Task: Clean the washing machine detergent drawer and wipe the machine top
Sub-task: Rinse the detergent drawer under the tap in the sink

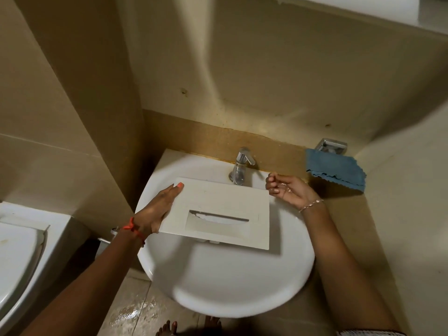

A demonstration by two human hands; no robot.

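Two hands — L hand (155,213) grips drawer (218,202) edge; R hand (287,190) loosely curled, empty.

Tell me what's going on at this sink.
A person holds the drawer over the sink, the left hand gripping its left edge. The right hand hovers empty, fingers loosely curled, beside the tap. No water shows running. A blue cloth hangs at the right, untouched.
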